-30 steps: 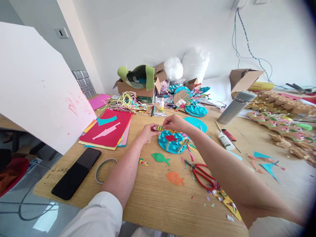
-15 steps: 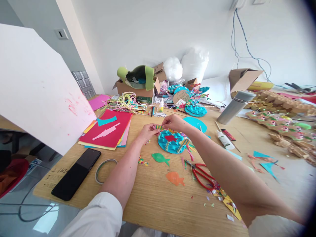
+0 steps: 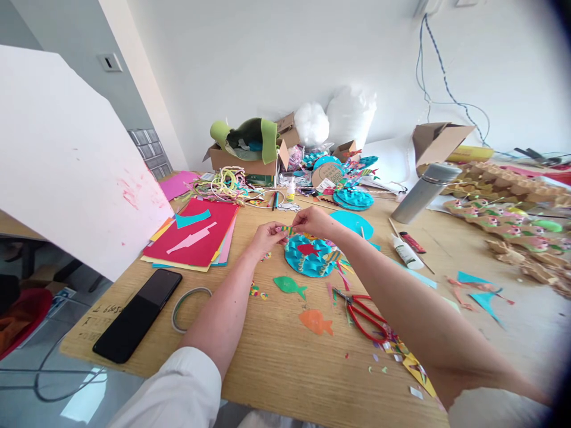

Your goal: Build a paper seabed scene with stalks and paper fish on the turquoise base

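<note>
My left hand (image 3: 269,236) and my right hand (image 3: 312,221) pinch a small green-and-yellow striped paper piece (image 3: 286,230) between them, just above the back left edge of a blue textured disc (image 3: 297,261). On the disc lies a red paper fish (image 3: 308,249), with a striped piece (image 3: 332,257) at its right side. Nearer me, a green paper fish (image 3: 289,286) and an orange paper fish (image 3: 316,322) lie flat on the table. Red-handled scissors (image 3: 368,318) rest to their right, below my right forearm.
A black phone (image 3: 138,315), a tape roll (image 3: 176,312) and stacked coloured paper (image 3: 200,238) are on the left. Rightward stand a grey bottle (image 3: 423,193) and a lying glue bottle (image 3: 405,252). Paper scraps (image 3: 417,374) litter the front right; boxes (image 3: 243,160) line the wall.
</note>
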The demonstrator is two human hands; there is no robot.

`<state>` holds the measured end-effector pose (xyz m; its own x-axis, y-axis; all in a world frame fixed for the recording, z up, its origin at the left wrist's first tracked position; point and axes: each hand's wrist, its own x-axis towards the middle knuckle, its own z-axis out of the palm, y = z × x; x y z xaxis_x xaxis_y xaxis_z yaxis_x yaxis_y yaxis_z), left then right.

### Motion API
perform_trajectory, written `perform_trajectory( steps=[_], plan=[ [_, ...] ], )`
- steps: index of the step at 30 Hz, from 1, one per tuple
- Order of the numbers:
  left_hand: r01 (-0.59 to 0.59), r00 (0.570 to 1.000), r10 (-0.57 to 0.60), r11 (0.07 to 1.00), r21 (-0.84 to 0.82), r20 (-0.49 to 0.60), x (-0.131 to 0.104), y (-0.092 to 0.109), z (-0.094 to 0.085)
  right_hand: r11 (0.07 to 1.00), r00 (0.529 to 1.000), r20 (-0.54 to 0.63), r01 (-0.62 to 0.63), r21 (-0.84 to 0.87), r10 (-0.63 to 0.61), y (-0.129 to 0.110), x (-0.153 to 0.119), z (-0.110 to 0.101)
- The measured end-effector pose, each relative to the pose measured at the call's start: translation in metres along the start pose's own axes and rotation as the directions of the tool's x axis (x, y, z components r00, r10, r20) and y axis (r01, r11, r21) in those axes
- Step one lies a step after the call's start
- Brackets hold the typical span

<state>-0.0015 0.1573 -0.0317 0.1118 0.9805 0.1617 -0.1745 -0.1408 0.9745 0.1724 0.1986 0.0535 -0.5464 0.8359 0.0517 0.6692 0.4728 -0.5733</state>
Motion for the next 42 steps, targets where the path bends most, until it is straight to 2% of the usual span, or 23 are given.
perform_trajectory(
  steps=[21, 36, 42],
  plan=[
    [-0.016, 1.0, 0.016, 0.999, 0.037, 0.011, 0.0, 0.001, 0.0, 0.995, 1.0, -0.01, -0.019, -0.101, 0.018, -0.006, -0.001, 0.0],
    [-0.044, 0.999, 0.047, 0.993, 0.107, -0.028, 0.001, 0.005, 0.003, 0.989, 0.999, -0.015, -0.034, -0.144, 0.032, -0.01, -0.003, -0.001],
    [-0.06, 0.997, 0.065, 0.99, 0.126, -0.036, 0.001, 0.006, 0.003, 0.991, 0.999, -0.025, -0.023, -0.13, 0.02, -0.016, -0.012, -0.012]
  ],
)
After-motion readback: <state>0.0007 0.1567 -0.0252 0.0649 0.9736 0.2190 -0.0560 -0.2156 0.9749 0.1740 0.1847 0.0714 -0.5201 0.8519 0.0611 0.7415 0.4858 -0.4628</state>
